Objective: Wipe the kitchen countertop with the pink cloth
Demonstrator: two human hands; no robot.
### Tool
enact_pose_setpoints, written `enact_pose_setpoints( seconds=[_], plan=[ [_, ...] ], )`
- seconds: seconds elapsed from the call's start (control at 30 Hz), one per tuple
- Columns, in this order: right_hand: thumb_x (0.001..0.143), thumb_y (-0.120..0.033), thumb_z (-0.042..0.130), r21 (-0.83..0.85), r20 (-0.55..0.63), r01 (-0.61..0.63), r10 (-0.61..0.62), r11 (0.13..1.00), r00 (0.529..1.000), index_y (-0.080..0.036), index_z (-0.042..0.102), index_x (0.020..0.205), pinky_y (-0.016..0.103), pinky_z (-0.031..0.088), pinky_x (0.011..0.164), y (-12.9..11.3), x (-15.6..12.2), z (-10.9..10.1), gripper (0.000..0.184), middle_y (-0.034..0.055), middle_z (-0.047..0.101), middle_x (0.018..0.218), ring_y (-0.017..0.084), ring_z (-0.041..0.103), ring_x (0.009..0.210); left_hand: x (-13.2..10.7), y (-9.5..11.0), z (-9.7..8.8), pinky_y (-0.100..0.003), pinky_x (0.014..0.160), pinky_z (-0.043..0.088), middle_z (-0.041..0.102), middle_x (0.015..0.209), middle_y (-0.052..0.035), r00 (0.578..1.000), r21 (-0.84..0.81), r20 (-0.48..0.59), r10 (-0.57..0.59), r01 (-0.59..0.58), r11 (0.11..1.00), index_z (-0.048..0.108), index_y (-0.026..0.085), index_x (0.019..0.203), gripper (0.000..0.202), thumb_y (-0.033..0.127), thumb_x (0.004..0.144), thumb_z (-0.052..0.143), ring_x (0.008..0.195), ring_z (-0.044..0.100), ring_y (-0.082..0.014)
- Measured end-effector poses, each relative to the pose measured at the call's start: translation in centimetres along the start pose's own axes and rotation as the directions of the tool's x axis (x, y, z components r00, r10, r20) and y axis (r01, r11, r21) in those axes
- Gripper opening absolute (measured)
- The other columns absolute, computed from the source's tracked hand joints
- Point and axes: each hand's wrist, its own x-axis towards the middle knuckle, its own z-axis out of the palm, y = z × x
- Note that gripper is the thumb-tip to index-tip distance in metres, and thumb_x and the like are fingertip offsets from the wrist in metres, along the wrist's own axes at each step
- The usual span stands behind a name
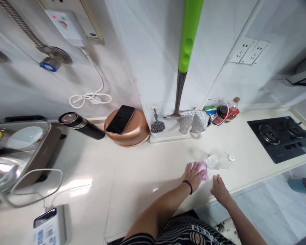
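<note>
My left hand [193,175] lies flat on a pink cloth [202,168] on the cream countertop [142,170], fingers spread over it. A dark band circles that wrist. My right hand [219,189] rests on the counter near its front edge, fingers loosely stretched, holding nothing. Just beyond both hands lies a clear plastic bottle [219,160] on its side with a white cap.
A black gas hob [283,137] sits at the right. Along the wall stand a copper bowl [129,131] with a phone [120,119] on it, a black flask [81,125], a steel scourer [157,126], a grey rag [193,120] and sauce bottles [225,112]. An appliance [20,153] occupies the left.
</note>
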Motion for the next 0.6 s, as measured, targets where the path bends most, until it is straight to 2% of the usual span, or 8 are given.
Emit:
enact_pose_setpoints(
  seconds=[0.1,0.17,0.23,0.3,0.37,0.43,0.53,0.6],
  plan=[
    [0.070,-0.019,0.056,0.017,-0.006,-0.018,0.018,1.000,1.000,0.001,0.041,0.153,0.056,0.022,0.126,0.0,0.1,-0.1,0.087,0.0272,0.047,0.154,0.041,0.029,0.153,-5.0,0.6,1.4,-0.064,0.127,0.010,0.018,0.174,-0.0035,0.998,0.013,0.016,0.054,-0.055,0.998,0.039,0.037,0.157,0.057,0.046,0.100,0.045,0.159,0.013,-0.0309],
    [0.070,-0.020,0.057,0.026,-0.014,-0.025,0.025,0.999,1.000,0.000,0.042,0.152,0.055,0.023,0.126,0.0,0.1,-0.3,0.086,0.0275,0.048,0.153,0.041,0.030,0.152,-7.4,-0.4,1.0,-0.064,0.127,0.011,0.018,0.174,-0.0034,1.000,0.038,0.022,-0.001,0.000,0.999,0.037,0.037,0.158,0.059,0.045,0.100,0.046,0.160,0.013,-0.0304],
    [0.071,-0.022,0.059,0.031,-0.024,-0.037,0.037,0.999,0.999,-0.001,0.044,0.151,0.053,0.024,0.125,0.1,0.0,-0.6,0.085,0.0275,0.047,0.153,0.041,0.031,0.152,-9.3,-2.4,-0.5,-0.065,0.127,0.010,0.020,0.173,-0.0043,0.990,0.075,-0.002,-0.143,0.143,0.987,0.036,0.037,0.159,0.060,0.038,0.100,0.047,0.159,0.015,-0.0310],
    [0.073,-0.024,0.060,0.040,-0.034,-0.042,0.043,0.998,0.999,-0.002,0.045,0.150,0.053,0.027,0.124,0.0,0.0,-0.9,0.082,0.0275,0.047,0.154,0.040,0.033,0.151,-11.1,-5.3,-2.9,-0.066,0.126,0.010,0.022,0.172,-0.0060,0.935,0.107,-0.062,-0.350,0.355,0.929,0.038,0.036,0.158,0.061,0.031,0.098,0.047,0.159,0.016,-0.0329],
    [0.074,-0.026,0.060,0.057,-0.041,-0.067,0.070,0.996,0.997,-0.004,0.048,0.149,0.051,0.030,0.122,-0.1,-0.1,-1.2,0.078,0.0260,0.047,0.154,0.039,0.036,0.150,-13.4,-8.7,-5.9,-0.066,0.125,0.011,0.023,0.172,-0.0081,0.809,0.112,-0.134,-0.572,0.586,0.803,0.039,0.034,0.158,0.061,0.028,0.098,0.045,0.158,0.017,-0.0348],
    [0.076,-0.029,0.060,0.094,-0.057,-0.105,0.111,0.990,0.992,-0.008,0.050,0.146,0.048,0.034,0.120,-0.2,-0.1,-1.6,0.074,0.0234,0.047,0.154,0.037,0.040,0.148,-16.4,-12.0,-8.9,-0.066,0.125,0.013,0.021,0.172,-0.0101,0.630,0.083,-0.196,-0.751,0.774,0.628,0.037,0.031,0.159,0.058,0.033,0.101,0.038,0.159,0.016,-0.0357],
    [0.077,-0.034,0.062,0.220,-0.120,-0.125,0.154,0.967,0.981,-0.013,0.058,0.138,0.044,0.040,0.116,-0.2,-0.1,-2.5,0.064,0.0192,0.054,0.148,0.033,0.049,0.141,-21.3,-15.5,-12.2,-0.066,0.124,0.014,0.015,0.173,-0.0122,0.381,-0.019,-0.277,-0.882,0.916,0.402,0.031,0.028,0.162,0.059,0.041,0.104,0.029,0.159,0.012,-0.0354],
    [0.076,-0.041,0.064,0.360,-0.152,-0.134,0.199,0.923,0.968,-0.017,0.063,0.129,0.044,0.045,0.110,0.0,0.1,-3.3,0.058,0.0167,0.064,0.134,0.032,0.059,0.129,-24.0,-16.1,-12.9,-0.066,0.124,0.015,0.013,0.174,-0.0134,0.251,-0.092,-0.297,-0.921,0.953,0.290,0.028,0.027,0.163,0.060,0.042,0.104,0.025,0.160,0.010,-0.0352]
  ],
)
